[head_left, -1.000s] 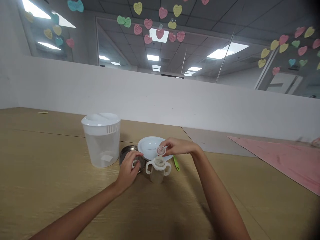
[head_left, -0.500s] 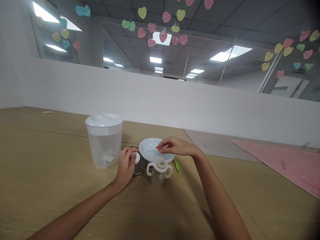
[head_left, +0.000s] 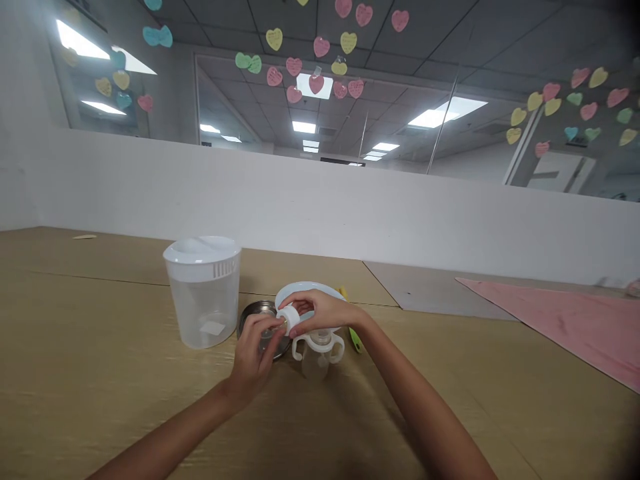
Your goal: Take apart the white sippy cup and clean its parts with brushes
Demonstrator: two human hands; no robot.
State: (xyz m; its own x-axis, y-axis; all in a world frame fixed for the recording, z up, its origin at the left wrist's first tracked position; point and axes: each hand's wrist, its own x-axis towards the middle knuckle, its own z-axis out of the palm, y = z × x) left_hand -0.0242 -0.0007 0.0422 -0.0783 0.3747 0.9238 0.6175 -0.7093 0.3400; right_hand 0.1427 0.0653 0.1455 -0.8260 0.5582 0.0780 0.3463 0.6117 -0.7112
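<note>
A small white bottle cap (head_left: 289,320) is held up between my two hands. My right hand (head_left: 317,312) is closed on its right side, thumb below and fingers above. The fingertips of my left hand (head_left: 257,343) pinch a small clear, yellowish part at its left side, which may be a teat. Just below stands a clear baby bottle (head_left: 316,363) upright with two white handles (head_left: 336,348), its top open. Behind my left hand sits a steel bowl (head_left: 257,309), partly covered by the fingers. A pale blue-white bowl (head_left: 310,287) lies behind my right hand.
A tall translucent bucket (head_left: 204,303) with a white lid stands to the left. A green handle (head_left: 356,341) pokes out right of the bowl, and a yellow bit (head_left: 343,292) shows behind it. Pink cloth (head_left: 560,320) lies at the right. A white wall (head_left: 300,200) bounds the table.
The white cap has been lifted off the table area by the steel bowl and is now between both hands. My right hand moved left and down from above the pale bowl.
</note>
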